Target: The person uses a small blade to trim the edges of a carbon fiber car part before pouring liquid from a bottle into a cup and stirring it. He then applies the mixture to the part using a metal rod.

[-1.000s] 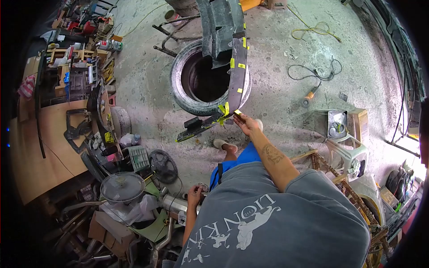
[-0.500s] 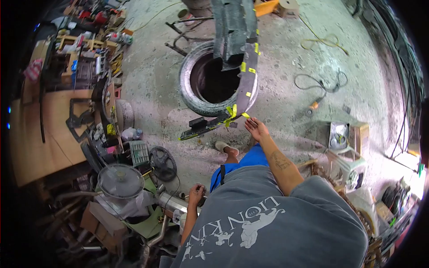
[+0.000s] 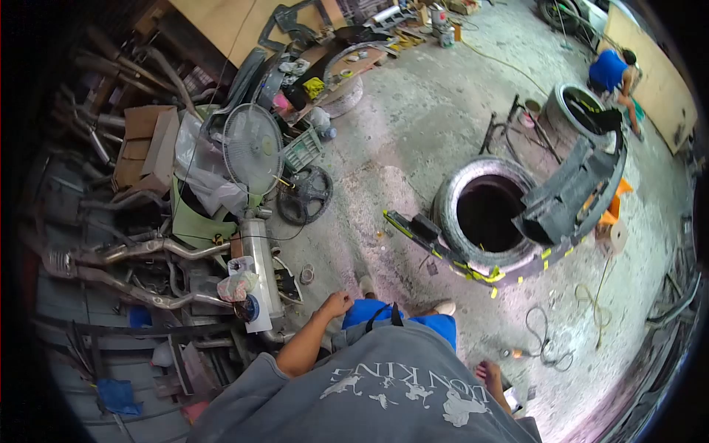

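Across a concrete workshop floor (image 3: 369, 177), a dark bumper (image 3: 528, 273) marked with yellow tape rests over an upright-opening tire (image 3: 450, 199), its narrow end jutting beyond the tread, well apart from both hands. The person's left hand (image 3: 338, 303) is curled closed with no object visible in it, near a long metal muffler (image 3: 255, 258); the right hand (image 3: 490, 375) hangs low beside the hip, fingers loosely bent, and whether it grips anything cannot be told. Careful handling would likely mean supporting the overhanging end from beneath while pressing each tape piece flat, so the long panel does not flex or slide on the rubber. Bare floor stretches between the spoked wheel (image 3: 304, 196) and the tire, the widest footing, while exhaust pipes (image 3: 159, 255) crowd the left edge. Toward the right, an orange grinder (image 3: 515, 354) and its looped cord (image 3: 548, 343) narrow the way around the bumper.
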`<state>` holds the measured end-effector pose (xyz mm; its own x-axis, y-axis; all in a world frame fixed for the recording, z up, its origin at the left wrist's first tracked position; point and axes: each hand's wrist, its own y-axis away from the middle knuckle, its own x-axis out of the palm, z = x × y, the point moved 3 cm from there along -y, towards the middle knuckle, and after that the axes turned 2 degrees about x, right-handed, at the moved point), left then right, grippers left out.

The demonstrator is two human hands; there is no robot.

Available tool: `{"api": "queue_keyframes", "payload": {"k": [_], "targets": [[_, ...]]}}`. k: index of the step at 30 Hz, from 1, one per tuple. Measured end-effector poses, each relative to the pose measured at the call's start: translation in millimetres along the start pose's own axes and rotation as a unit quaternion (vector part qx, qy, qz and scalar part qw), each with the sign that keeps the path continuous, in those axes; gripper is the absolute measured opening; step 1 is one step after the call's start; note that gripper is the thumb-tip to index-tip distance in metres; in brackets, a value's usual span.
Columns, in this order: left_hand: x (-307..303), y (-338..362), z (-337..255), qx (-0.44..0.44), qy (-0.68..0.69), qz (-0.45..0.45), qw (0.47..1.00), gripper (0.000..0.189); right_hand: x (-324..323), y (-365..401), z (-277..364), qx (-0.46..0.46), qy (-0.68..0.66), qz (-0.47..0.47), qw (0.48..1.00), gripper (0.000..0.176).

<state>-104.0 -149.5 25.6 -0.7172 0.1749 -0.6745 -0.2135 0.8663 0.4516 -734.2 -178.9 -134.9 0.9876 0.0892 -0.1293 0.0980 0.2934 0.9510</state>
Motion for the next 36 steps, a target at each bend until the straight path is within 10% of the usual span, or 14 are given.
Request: {"api": "queue_keyframes", "payload": {"k": [13, 17, 28, 36], "targets": [[-23.2, 57.5, 217.4, -0.208, 0.223, 0.013, 0.952, 0.015, 259.4, 66.3, 173.0, -0.221, 0.318, -0.019, 0.922, 0.033], [-27.4, 98.4, 312.8, -0.216, 0.5, 0.059, 0.836, 0.012, 333.8, 55.3, 201.1, -0.256, 0.437, 0.0, 0.862, 0.046], [-110.5, 149.9, 351.4, -0.346, 0.47, -0.153, 0.798, 0.015, 466.6, 99.7, 228.6, -0.231, 0.458, 0.098, 0.853, 0.041], [-93.5, 126.3, 335.3, -0.315, 0.408, 0.004, 0.857, 0.018, 459.8, 90.4, 229.8, -0.269, 0.41, 0.03, 0.871, 0.037]]}}
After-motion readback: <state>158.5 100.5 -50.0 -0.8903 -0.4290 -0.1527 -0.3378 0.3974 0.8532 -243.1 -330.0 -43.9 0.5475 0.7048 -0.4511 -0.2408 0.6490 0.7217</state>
